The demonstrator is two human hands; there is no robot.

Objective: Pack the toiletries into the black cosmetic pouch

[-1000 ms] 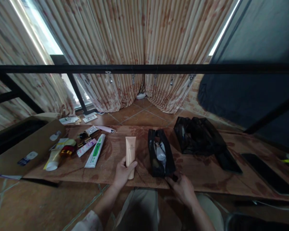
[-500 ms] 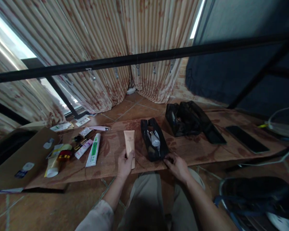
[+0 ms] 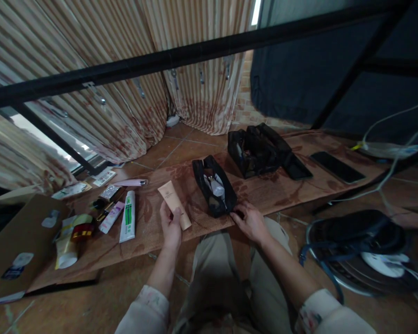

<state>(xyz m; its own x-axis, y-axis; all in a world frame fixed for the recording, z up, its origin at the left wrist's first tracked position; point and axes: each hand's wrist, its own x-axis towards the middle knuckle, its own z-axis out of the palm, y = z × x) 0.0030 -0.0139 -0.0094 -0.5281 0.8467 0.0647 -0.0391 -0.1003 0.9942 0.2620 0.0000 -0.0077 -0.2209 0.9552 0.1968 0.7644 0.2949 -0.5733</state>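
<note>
A peach-coloured squeeze tube (image 3: 173, 202) is held in my left hand (image 3: 171, 225), its wide crimped end tilted up and to the left. Just right of it lies a small black pouch (image 3: 213, 204), unzipped, with a clear bottle (image 3: 217, 188) showing inside. The fingers of my right hand (image 3: 250, 222) are bent and pinch the near corner of this pouch. A white and green tube (image 3: 128, 216) rests on the cloth to the left of the peach one.
Left on the cloth (image 3: 153, 232) are a pink tube (image 3: 111, 217), a red and gold jar (image 3: 82, 228), a pale tube (image 3: 67, 253) and a cardboard box (image 3: 24, 250). Rightward sit a larger black bag (image 3: 252, 155) and a phone (image 3: 337, 167). A black rail (image 3: 167, 59) crosses behind.
My left hand has tilted the peach tube so its top leans left; before, it stood nearly straight. My right hand stays at the pouch's corner. The whole view has shifted with my head.
</note>
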